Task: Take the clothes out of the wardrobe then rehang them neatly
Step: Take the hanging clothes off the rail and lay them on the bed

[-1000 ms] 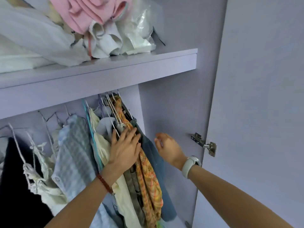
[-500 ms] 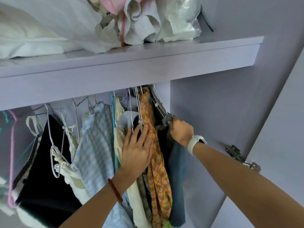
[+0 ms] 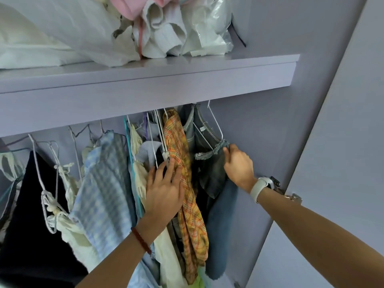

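The lilac wardrobe (image 3: 270, 132) stands open, its shelf (image 3: 145, 80) piled with white and pink bundled fabric (image 3: 145, 28). Below it the clothes hang lengthwise, top to bottom, on wire hangers: a black garment (image 3: 27, 204), a blue checked shirt (image 3: 104, 183), an orange plaid shirt (image 3: 187, 183), and at the far right a denim garment (image 3: 214, 173). The left hand (image 3: 164, 194) lies flat on the plaid shirt, fingers straight and spread. The right hand (image 3: 239, 165) pinches the denim garment's frayed upper edge, fingers curled, drawing it rightward off the row.
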